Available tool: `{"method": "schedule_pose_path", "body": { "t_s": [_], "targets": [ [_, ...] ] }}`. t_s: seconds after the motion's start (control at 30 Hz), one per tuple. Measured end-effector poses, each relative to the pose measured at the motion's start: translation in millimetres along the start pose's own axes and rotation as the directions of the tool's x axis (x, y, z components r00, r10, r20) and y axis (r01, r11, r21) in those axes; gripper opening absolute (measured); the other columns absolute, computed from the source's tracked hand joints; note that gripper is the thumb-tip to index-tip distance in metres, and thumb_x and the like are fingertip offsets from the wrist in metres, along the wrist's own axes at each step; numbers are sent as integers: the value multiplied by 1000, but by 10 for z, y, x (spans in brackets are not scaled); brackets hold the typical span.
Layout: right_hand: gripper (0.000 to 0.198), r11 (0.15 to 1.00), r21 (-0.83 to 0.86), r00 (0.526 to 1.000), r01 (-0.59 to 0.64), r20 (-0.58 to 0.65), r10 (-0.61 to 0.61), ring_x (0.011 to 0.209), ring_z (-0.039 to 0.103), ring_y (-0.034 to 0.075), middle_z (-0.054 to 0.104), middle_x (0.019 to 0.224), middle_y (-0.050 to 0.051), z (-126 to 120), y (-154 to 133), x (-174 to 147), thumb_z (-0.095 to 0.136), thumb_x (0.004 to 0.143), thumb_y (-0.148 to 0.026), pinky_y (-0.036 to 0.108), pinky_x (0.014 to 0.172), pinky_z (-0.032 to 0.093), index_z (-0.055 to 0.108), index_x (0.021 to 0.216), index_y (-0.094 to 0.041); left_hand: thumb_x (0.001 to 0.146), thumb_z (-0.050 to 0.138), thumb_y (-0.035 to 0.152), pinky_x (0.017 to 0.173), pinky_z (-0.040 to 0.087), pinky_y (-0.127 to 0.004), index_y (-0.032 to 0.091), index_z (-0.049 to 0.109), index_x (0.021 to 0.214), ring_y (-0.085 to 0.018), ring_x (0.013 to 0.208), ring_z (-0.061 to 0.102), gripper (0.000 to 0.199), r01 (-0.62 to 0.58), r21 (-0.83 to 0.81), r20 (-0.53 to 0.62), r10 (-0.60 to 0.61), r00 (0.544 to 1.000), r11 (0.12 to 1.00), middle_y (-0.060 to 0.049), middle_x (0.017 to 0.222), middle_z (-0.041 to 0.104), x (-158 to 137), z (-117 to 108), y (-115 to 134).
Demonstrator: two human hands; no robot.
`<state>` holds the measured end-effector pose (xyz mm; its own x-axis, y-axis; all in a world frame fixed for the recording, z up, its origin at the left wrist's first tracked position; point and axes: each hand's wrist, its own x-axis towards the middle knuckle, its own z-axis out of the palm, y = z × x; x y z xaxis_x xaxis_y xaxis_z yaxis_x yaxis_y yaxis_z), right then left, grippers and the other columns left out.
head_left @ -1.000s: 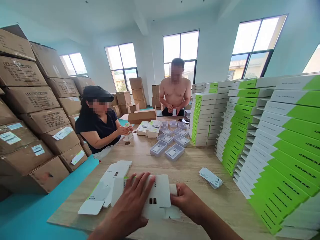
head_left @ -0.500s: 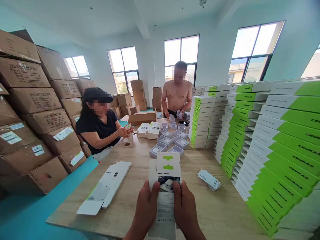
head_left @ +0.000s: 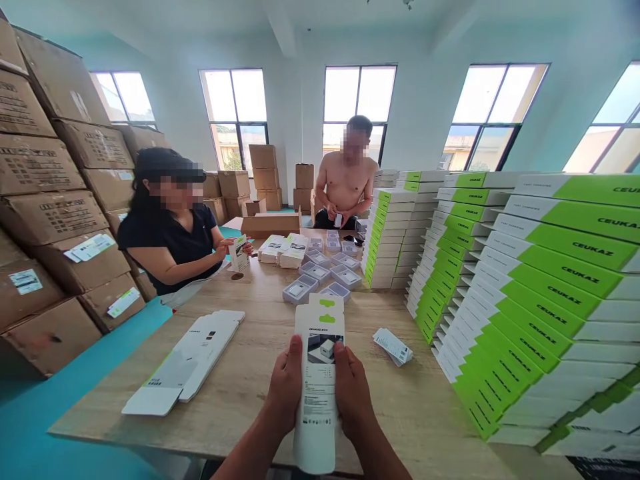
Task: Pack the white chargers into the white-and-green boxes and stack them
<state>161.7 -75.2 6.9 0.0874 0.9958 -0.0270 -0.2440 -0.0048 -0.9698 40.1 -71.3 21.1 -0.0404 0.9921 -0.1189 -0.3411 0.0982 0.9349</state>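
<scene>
Between my two hands is a white cardboard packaging box (head_left: 319, 393) with a green hanging tab, a product picture and small print. It stands upright over the table's near edge, and its bottom flap points toward me. My left hand (head_left: 286, 383) is closed on its left side, thumb along the edge. Along the right side my right hand (head_left: 354, 387) grips it, thumb on the picture. To the left lies a pile of flattened white boxes (head_left: 193, 360). A small fanned stack of printed cards (head_left: 393, 346) rests to the right.
Tall stacks of white and green boxes (head_left: 540, 280) line the table's right side. Clear plastic cases (head_left: 314, 271) and more flat packaging (head_left: 283, 249) lie ahead. Two people (head_left: 173, 233) work across the wooden table (head_left: 240, 407). Brown cartons (head_left: 47, 220) are piled at the left.
The box has come more upright and flatter in my hands, its printed face showing more fully. My view has swung a little to the right. The co-worker at left has turned a box upright.
</scene>
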Motion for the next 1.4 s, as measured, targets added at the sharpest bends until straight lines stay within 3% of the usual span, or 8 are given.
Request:
{"method": "schedule_pose_path", "body": {
  "t_s": [0.13,0.27,0.4,0.6,0.73,0.9,1.17,1.4],
  "targets": [
    [55,1000,8,1000,11,10,-11,62,55,18,65,69,0,-6,16,-41,62,82,-77,28,56,43,63,80,-22,79,63,80,57,55,-31,10,77,91,-25,64,73,72,-81,86,-48,85,995,993,-10,73,78,43,-16,2],
    [59,987,131,994,-98,64,91,63,60,20,69,72,2,-53,-24,-38,60,83,-77,29,59,46,68,95,-20,80,62,80,62,59,-37,12,76,96,-28,68,75,71,32,-47,-5,-32,999,998,-10,76,80,68,14,61],
    [54,999,4,997,40,70,-40,70,61,19,70,78,2,-201,-73,27,70,81,-70,28,64,47,70,97,-19,83,65,73,80,60,-44,15,73,111,-35,93,75,65,7,-74,192,7,981,997,-14,99,80,75,-16,306],
    [54,991,-77,955,106,286,-79,76,62,21,71,80,5,-299,-175,80,68,84,-69,32,74,50,76,92,-16,69,82,64,93,54,-45,21,52,131,-33,111,67,81,-177,112,659,60,750,978,-14,123,68,98,-111,646],
    [64,994,109,951,20,304,-52,90,67,24,74,100,11,-293,-542,17,53,90,-75,38,82,53,73,113,-18,74,81,35,113,41,-54,28,23,152,-35,135,52,97,-562,478,631,182,754,675,-17,148,51,22,-172,742],
    [60,970,202,880,-138,475,26,85,66,20,74,97,7,-289,-805,-67,58,88,-75,32,77,52,74,112,-22,67,71,11,118,35,-60,33,23,159,-43,151,31,107,-724,668,724,73,685,170,-16,167,26,-126,-198,910],
    [65,951,237,852,-197,521,47,83,66,25,73,87,7,-319,-702,-126,66,78,-78,32,71,52,74,107,-21,65,69,8,115,43,-53,33,22,145,-36,147,41,96,-853,518,837,172,520,62,-17,163,30,-140,-245,864],
    [40,998,35,904,-61,426,40,60,47,11,64,72,-2,-255,-711,-29,77,78,-57,23,59,37,72,86,-17,67,66,6,112,44,-56,30,38,138,-37,139,47,80,-851,517,843,232,485,-98,-15,152,41,-187,-50,752]
  ]
}}
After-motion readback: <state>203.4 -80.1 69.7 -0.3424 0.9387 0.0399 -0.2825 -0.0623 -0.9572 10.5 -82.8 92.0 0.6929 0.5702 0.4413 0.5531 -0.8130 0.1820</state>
